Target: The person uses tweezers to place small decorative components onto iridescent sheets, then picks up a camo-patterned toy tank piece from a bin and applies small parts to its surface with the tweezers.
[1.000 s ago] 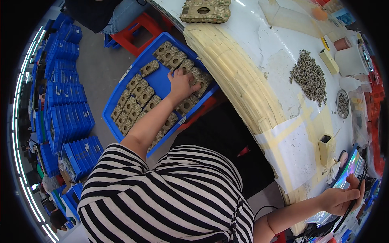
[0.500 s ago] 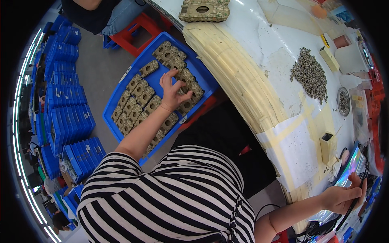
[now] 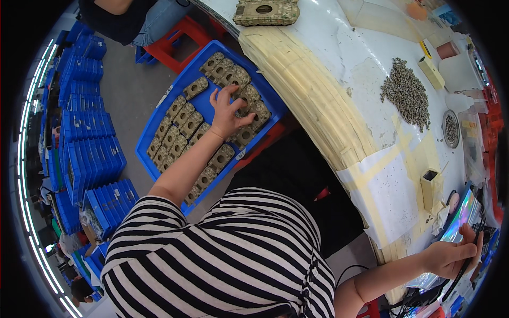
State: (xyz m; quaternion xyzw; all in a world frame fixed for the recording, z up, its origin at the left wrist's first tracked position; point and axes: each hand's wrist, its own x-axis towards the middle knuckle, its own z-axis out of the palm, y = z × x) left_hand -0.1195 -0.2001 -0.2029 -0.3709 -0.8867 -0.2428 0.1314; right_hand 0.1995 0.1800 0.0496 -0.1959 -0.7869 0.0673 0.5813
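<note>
Head view shows the left hand (image 3: 228,114), fingers spread wide, touching a holed tan block (image 3: 249,96) near the blue tray's (image 3: 146,159) far corner; the right hand (image 3: 450,257), well apart, grips a shiny sheet (image 3: 464,212) at the bench's (image 3: 339,63) near edge.

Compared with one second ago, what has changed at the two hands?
The left hand lifted a little off the olive blocks in the blue tray; its fingers now spread over one block, grip not closed. The right hand stayed on the shiny flat sheet. The tray stayed.
</note>
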